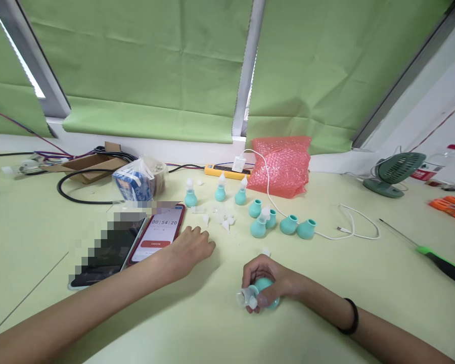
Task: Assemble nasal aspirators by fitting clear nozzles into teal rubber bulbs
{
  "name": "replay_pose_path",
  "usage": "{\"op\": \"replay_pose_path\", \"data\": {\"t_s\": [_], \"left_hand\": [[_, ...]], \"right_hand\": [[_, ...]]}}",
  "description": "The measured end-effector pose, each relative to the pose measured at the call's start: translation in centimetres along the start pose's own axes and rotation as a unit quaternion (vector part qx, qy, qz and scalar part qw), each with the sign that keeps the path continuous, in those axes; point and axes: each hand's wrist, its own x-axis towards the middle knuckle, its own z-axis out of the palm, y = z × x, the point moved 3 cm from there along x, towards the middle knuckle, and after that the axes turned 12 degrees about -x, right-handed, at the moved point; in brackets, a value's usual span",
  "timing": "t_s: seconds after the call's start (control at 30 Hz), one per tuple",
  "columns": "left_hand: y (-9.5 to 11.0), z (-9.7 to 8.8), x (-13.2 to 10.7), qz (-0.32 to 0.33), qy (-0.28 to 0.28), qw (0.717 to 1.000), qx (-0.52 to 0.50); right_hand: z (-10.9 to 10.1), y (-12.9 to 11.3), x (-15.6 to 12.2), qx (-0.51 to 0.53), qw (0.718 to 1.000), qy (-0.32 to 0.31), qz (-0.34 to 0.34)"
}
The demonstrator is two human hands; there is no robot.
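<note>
My right hand (267, 275) is closed round a teal rubber bulb (267, 289) with a clear plastic tip (246, 298) pointing left, low on the pale yellow table. My left hand (189, 247) rests knuckles up beside a red-cased phone (158, 232) showing a timer, fingers curled and reaching toward a scatter of small clear tips (222, 217). Whether it pinches anything is hidden. Beyond lie several more teal bulbs (288, 225), three of them upright with tips (220, 192).
A second phone (106, 253) lies left of the red one. Further back are a bag of items (138, 182), a cardboard box (87, 164), a power strip (227, 172), pink bubble wrap (282, 164), a white cable (349, 222), a small fan (392, 174) and a green-handled screwdriver (440, 263).
</note>
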Motion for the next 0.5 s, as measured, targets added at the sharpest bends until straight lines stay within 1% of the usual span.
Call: {"op": "replay_pose_path", "data": {"t_s": [0.1,0.23,0.5], "left_hand": [[-0.17,0.02,-0.11,-0.003,0.004,1.000,-0.017],[-0.61,0.51,-0.09,-0.010,0.003,1.000,-0.017],[-0.23,0.49,-0.31,0.014,-0.003,0.999,-0.028]], "right_hand": [[0.06,-0.17,0.01,-0.004,1.000,-0.002,-0.001],[0.15,-0.35,0.01,-0.005,1.000,-0.001,-0.003],[-0.12,-0.04,0.00,-0.003,1.000,-0.005,-0.009]]}}
